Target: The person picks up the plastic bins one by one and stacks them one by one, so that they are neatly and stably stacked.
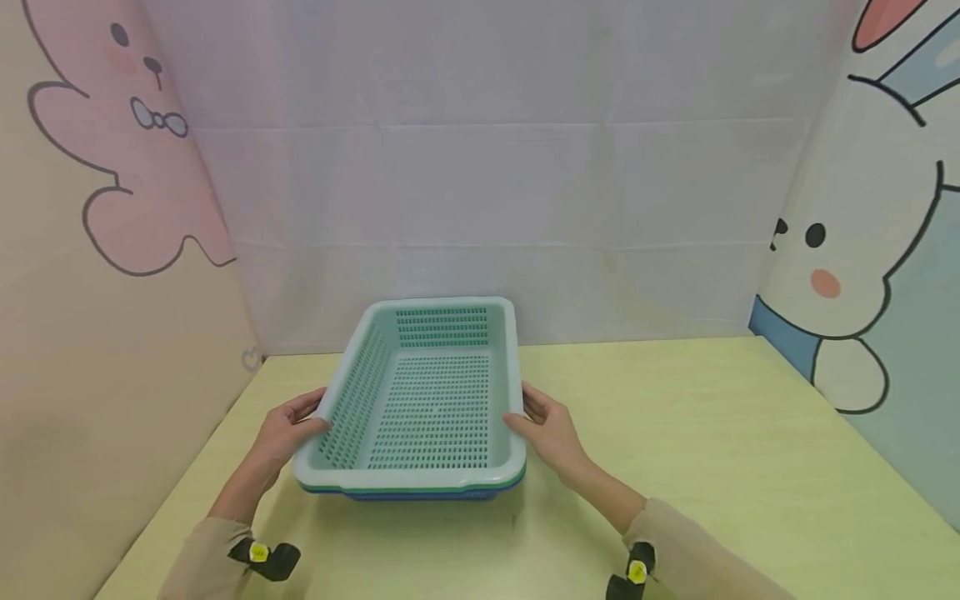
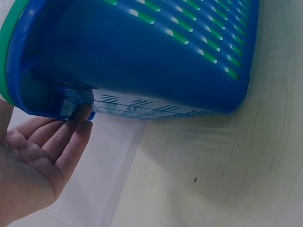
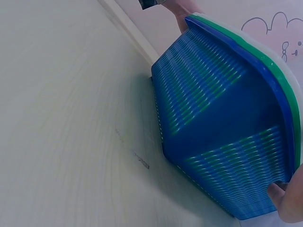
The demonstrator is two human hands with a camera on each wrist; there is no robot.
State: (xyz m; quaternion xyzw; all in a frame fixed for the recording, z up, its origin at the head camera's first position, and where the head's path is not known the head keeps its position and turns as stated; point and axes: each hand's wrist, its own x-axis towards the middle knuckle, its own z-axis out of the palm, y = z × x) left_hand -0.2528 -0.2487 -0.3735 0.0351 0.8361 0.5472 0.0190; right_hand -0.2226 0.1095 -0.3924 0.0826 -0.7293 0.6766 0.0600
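Observation:
A nested stack of rectangular plastic baskets is between my two hands. Uppermost is a pale mint basket point(image 1: 435, 408) with slotted walls and floor; a green rim point(image 3: 279, 75) shows beneath its edge, and a blue basket point(image 2: 142, 61) forms the outside. My left hand point(image 1: 283, 433) grips the left long side, thumb over the rim and fingers underneath, as the left wrist view shows. On the opposite side my right hand point(image 1: 551, 429) holds the rim likewise, its thumb on top. The stack's bottom is close over the table.
The pale yellow table point(image 1: 675, 433) extends to both sides of the stack. Behind it hangs a whitish sheet point(image 1: 487, 183). Side walls carry a pink cartoon animal point(image 1: 135, 150) at left and a white rabbit point(image 1: 840, 250) at right.

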